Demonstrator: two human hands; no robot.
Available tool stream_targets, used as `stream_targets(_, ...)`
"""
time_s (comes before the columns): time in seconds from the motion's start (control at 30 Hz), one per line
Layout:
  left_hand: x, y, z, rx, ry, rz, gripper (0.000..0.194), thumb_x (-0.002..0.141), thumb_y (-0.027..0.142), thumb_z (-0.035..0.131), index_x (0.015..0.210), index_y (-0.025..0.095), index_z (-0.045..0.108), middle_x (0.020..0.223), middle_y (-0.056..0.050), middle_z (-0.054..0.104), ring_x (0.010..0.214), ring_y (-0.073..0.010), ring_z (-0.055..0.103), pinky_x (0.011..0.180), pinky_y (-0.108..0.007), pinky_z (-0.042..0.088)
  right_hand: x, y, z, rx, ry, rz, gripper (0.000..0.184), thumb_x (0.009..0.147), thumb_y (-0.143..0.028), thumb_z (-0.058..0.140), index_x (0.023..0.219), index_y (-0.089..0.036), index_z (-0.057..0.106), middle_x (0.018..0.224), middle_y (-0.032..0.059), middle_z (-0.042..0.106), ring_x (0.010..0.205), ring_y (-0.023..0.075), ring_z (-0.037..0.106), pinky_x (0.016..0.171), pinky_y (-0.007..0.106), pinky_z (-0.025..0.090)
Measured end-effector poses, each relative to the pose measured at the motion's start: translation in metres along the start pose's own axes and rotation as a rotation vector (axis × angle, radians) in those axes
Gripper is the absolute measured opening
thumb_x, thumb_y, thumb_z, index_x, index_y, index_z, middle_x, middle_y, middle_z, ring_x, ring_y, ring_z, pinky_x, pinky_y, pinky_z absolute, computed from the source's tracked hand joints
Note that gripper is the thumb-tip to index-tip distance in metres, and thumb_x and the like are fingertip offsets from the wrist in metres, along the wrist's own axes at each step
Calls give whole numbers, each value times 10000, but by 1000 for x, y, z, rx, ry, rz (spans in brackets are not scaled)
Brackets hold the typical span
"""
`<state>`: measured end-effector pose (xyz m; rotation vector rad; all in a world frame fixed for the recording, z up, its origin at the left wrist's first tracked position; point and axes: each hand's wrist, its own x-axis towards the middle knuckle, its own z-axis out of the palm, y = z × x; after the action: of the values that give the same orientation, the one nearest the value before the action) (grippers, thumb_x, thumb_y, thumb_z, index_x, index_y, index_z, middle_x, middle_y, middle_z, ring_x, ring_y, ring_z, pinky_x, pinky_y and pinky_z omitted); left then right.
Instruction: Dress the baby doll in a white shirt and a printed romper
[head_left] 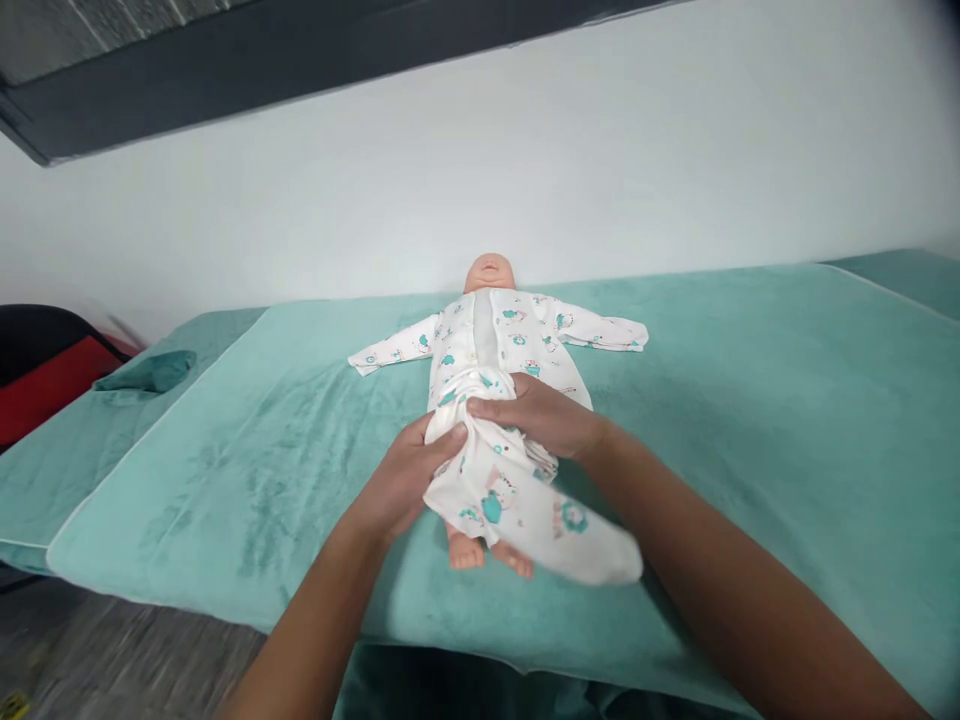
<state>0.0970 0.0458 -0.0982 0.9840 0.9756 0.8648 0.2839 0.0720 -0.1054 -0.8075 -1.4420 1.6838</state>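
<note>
A baby doll (490,273) lies on its back, its head toward the wall and its bare feet toward me. It has on a white printed jacket (454,335), open down the front, with the sleeves spread to both sides. Over the doll's legs, my left hand (411,478) and my right hand (551,415) grip bunched white baby pants (499,495) in the same print. Both thumbs press on top of the cloth. One footed pant leg hangs toward the lower right. Fabric hides the doll's legs down to near the feet.
Under the doll is a bed with a teal velvety cover (735,400), its front edge close to me. A white wall (480,180) stands behind, with a dark frame (300,60) above. At the far left is a red and black chair (52,375).
</note>
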Motion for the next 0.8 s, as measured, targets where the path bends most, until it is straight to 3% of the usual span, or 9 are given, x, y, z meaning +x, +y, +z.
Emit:
stream_targets(0.17, -43, -6, 20, -139, 175, -16, 561, 741, 463, 776, 1198, 158, 659, 934, -110, 757, 777, -278, 708, 611, -320, 526, -2, -11, 8, -458, -114, -2, 264, 849, -433, 632, 914, -182, 681, 863, 20, 695, 780, 175, 603, 710, 301, 444)
stream_targets(0.27, -67, -23, 33, -255, 313, -52, 599, 753, 501, 742, 1245, 174, 641, 993, -117, 755, 844, -306, 711, 643, -350, 547, -3, -13, 12, -641, -131, -31, 137, 828, -304, 592, 852, -197, 674, 861, 9, 698, 778, 174, 595, 689, 290, 417)
stream_targets(0.4, -90, -57, 38, -352, 520, -148, 546, 701, 490, 780, 1138, 174, 694, 920, -117, 755, 842, -306, 716, 710, -385, 561, -5, -11, 15, -779, -155, -5, 187, 710, -112, 524, 802, -203, 658, 865, 2, 711, 768, 165, 603, 653, 271, 389)
stream_targets(0.57, -106, -84, 33, -212, 757, -66, 426, 646, 519, 817, 925, 213, 718, 819, -55, 739, 754, -233, 684, 660, -313, 527, -5, -6, 26, -1127, -124, 0, 190, 692, -120, 550, 836, -199, 648, 913, 30, 721, 802, 182, 613, 652, 281, 356)
stream_targets(0.7, -108, -91, 22, -149, 802, -6, 417, 636, 490, 821, 918, 210, 694, 796, -17, 719, 710, -184, 627, 637, -263, 467, -5, -2, 41, -1425, -147, 59, 187, 765, -192, 550, 910, -191, 668, 872, 85, 719, 748, 222, 628, 592, 307, 303)
stream_targets(0.8, -106, -92, 16, -5, 787, 9, 371, 655, 462, 811, 893, 203, 695, 821, -25, 709, 729, -186, 609, 634, -249, 427, -6, -1, 47, -1511, -179, 34, 185, 828, -250, 513, 904, -184, 668, 856, 103, 716, 725, 234, 635, 575, 312, 287)
